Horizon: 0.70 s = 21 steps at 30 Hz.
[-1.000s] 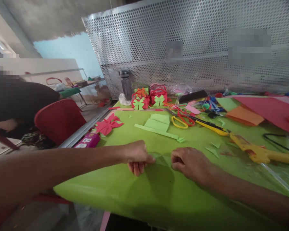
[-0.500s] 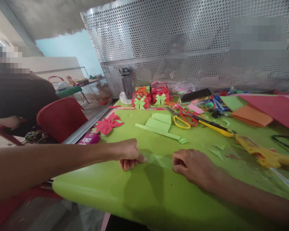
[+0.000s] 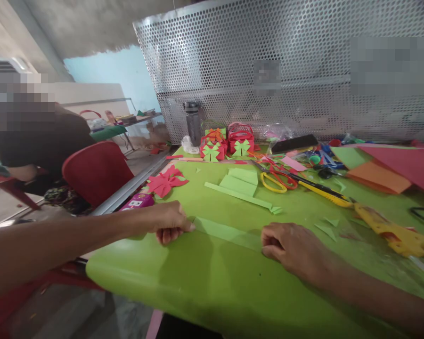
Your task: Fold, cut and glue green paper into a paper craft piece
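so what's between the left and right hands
Head view: a long light-green strip, apparently paper, reaches from the left hand to the right hand.

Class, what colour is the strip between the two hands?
The strip is light green, seen best in the head view.

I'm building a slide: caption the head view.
Left hand and right hand hold a light green strip between them.

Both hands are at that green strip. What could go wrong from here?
The thin, light-green paper strip between the left hand and right hand might tear if pulled unevenly. Loose, triangular light-green paper scraps near the right hand could get caught under it. The yellow, pistol-shaped glue gun beyond the right forearm might be bumped if that arm swings outward.
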Tool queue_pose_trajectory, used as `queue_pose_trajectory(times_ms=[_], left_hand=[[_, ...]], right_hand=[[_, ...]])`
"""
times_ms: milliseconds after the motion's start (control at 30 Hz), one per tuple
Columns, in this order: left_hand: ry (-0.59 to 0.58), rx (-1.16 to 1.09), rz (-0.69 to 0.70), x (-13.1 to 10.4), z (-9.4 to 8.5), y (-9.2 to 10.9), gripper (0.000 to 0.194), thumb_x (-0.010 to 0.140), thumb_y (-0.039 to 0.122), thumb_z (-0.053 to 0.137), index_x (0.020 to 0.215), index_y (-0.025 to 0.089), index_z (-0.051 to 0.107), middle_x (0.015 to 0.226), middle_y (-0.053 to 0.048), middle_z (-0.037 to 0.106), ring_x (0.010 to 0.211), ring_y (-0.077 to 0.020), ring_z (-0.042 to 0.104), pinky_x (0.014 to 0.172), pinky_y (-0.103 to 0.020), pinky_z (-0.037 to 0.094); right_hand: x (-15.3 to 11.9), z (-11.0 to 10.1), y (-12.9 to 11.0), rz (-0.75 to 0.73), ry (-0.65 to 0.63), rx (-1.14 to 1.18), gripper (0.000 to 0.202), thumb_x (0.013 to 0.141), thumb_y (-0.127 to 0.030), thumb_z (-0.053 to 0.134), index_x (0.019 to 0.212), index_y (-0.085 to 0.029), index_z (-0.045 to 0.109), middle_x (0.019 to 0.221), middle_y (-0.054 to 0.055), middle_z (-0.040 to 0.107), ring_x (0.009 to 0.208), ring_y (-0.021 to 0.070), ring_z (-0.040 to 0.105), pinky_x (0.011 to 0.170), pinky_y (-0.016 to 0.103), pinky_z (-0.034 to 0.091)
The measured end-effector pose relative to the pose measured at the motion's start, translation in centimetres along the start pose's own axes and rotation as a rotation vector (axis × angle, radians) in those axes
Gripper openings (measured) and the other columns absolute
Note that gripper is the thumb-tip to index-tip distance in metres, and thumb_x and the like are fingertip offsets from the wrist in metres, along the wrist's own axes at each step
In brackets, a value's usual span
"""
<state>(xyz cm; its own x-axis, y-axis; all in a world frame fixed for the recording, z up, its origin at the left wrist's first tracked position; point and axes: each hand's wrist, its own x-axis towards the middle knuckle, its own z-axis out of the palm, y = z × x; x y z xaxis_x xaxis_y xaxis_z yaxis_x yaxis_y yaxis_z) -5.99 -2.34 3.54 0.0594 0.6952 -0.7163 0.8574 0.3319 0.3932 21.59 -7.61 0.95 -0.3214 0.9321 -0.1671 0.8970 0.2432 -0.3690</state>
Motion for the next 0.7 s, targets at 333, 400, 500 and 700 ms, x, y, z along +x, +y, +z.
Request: queue_pose_trajectory(times_ms=[333, 400, 500, 700], left_hand=[[0.658, 0.5, 0.544, -2.1, 1.0, 1.0, 0.023, 0.082, 0.03, 0.048, 0.068, 0.015, 0.058, 0.062, -0.001, 0.06, 0.056, -0.013, 0.054, 0.055, -0.024, 0.039], [0.703, 0.72, 0.876, -2.7, 3.6, 2.6, 0.019, 0.087, 0.023, 0.045, 0.08, 0.014, 0.06, 0.078, -0.005, 0.063, 0.069, -0.0163, 0.055, 0.061, -0.027, 0.041], [0.616, 0.993, 1.138, -2.8, 7.1, 4.5, 0.014, 0.086, 0.014, 0.045, 0.088, 0.014, 0.059, 0.085, -0.006, 0.061, 0.077, -0.0198, 0.054, 0.064, -0.031, 0.043], [0.548, 1.066, 1.155, -0.6, 9.1, 5.5, 0.014, 0.087, 0.011, 0.045, 0.088, 0.014, 0.059, 0.085, -0.006, 0.06, 0.08, -0.0199, 0.053, 0.065, -0.031, 0.045]], right_hand=[[0.2, -0.5, 0.2, -0.069, -0.002, 0.037, 0.013, 0.071, -0.016, 0.055, 0.063, -0.018, 0.064, 0.061, 0.0, 0.064, 0.056, 0.0121, 0.052, 0.053, 0.024, 0.03], [-0.1, -0.9, 0.3, -0.113, 0.027, 0.043, 0.014, 0.076, -0.018, 0.055, 0.067, -0.018, 0.066, 0.066, 0.001, 0.066, 0.06, 0.0125, 0.055, 0.055, 0.024, 0.032], [-1.3, -1.2, 0.6, -0.173, 0.092, -0.054, 0.015, 0.082, -0.023, 0.054, 0.078, -0.018, 0.067, 0.077, 0.003, 0.067, 0.07, 0.0147, 0.059, 0.061, 0.025, 0.036], [-4.4, 0.1, 1.6, -0.387, 0.18, -0.459, 0.006, 0.075, -0.011, 0.058, 0.076, -0.017, 0.06, 0.072, 0.003, 0.061, 0.067, 0.0163, 0.055, 0.057, 0.028, 0.036]])
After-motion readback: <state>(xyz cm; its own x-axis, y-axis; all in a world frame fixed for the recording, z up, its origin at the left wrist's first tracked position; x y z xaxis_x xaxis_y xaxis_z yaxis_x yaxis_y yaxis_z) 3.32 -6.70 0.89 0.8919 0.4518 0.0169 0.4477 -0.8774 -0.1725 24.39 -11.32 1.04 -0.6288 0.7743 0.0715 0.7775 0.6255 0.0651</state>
